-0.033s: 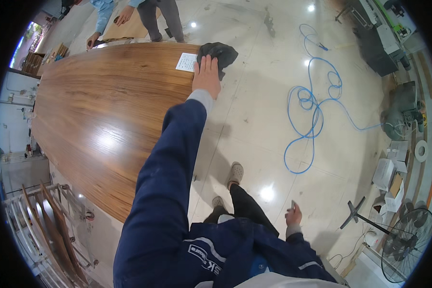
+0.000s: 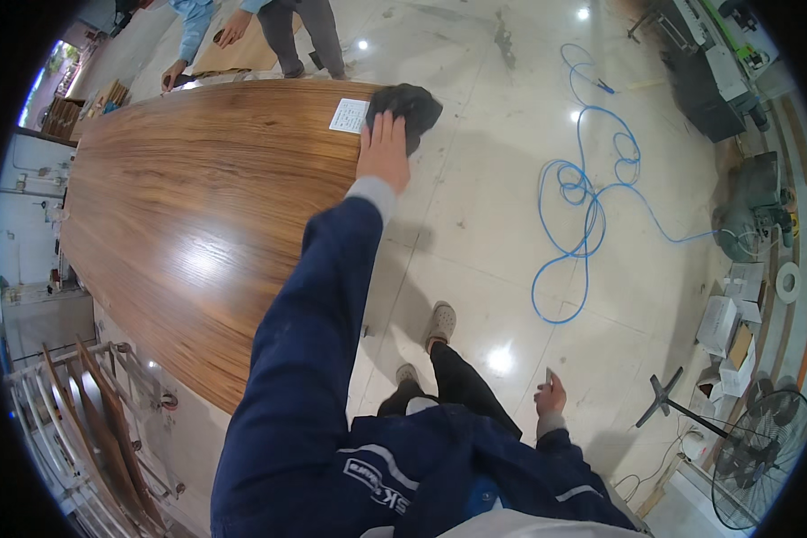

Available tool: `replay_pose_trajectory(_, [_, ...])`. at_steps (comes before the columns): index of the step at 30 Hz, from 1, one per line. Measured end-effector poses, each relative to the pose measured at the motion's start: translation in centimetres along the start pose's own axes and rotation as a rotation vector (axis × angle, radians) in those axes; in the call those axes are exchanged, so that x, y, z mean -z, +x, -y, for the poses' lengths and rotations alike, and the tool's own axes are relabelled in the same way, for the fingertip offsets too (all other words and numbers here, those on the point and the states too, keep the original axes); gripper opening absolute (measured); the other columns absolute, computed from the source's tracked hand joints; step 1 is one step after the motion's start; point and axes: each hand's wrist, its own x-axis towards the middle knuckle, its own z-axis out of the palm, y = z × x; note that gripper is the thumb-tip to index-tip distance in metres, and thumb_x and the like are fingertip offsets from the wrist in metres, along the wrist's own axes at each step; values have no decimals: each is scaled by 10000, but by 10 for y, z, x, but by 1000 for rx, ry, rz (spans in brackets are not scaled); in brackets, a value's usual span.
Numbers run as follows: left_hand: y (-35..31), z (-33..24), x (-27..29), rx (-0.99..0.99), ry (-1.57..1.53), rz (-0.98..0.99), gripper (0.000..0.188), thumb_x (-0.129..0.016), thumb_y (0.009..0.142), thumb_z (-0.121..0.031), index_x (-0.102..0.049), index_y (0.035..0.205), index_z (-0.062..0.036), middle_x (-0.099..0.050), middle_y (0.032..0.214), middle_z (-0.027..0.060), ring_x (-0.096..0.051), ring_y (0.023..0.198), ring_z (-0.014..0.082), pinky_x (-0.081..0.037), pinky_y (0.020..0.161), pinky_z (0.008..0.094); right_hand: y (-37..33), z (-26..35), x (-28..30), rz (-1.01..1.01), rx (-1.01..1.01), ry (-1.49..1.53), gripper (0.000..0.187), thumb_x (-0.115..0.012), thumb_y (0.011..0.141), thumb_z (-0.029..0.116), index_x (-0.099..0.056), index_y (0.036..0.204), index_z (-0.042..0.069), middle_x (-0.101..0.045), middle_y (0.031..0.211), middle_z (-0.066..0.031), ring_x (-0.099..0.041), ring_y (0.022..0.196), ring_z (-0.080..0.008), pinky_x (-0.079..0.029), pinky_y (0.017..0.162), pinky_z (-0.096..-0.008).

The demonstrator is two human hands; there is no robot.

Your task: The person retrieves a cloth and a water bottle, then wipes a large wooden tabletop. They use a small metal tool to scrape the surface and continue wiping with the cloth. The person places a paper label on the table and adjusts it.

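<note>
My left hand (image 2: 385, 152) reaches forward to the far right corner of a wood-grain panel (image 2: 206, 179). Its fingers lie over a bunched black cloth (image 2: 404, 109), pressing it at the edge, and part of the cloth hangs past the panel. A white printed label (image 2: 349, 116) lies on the panel just left of the cloth. Low at my right side, my right hand (image 2: 551, 396) is closed around a small thin greyish piece (image 2: 549, 377), too small to name, with its tip sticking up from the fingers.
Past the panel's far edge stands a person in a light blue sleeve (image 2: 191, 31). A blue hose (image 2: 586, 224) lies coiled on the floor to the right. A black fan (image 2: 762, 459) and boxes (image 2: 719, 325) are at the right; a rack with boards (image 2: 99, 421) is lower left.
My left hand has shifted very slightly back toward me, and the cloth has changed shape a little under its fingers. My right hand stays almost in place.
</note>
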Motion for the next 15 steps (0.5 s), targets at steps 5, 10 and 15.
replay_pose_trajectory(5, [-176,9,34,35,-169,121,766,-638,832,-166,-294,1491,18,-244,1590,252,-181,1501,393,-111,1221,545,39,7,-11,-11,-168,-3,372,-512,934,92,-597,1291,34,-708,792,-120,-649,580,-177,-523,536,-335])
replay_pose_trajectory(10, [-302,8,78,104,-143,320,846,-689,800,-214,-272,1498,18,-217,1592,274,-148,1501,426,-83,1220,569,52,-8,-47,-32,-153,-254,255,-567,953,180,-632,1115,-6,-704,746,-99,-620,556,-161,-472,474,-333])
replay_pose_trajectory(15, [-275,15,55,69,-134,290,879,-703,790,-211,-249,1508,15,-209,1597,270,-138,1504,421,-74,1219,574,59,41,-62,-3,-165,-197,330,-616,891,292,-681,971,-21,-733,787,-132,-715,763,-253,-544,755,-374])
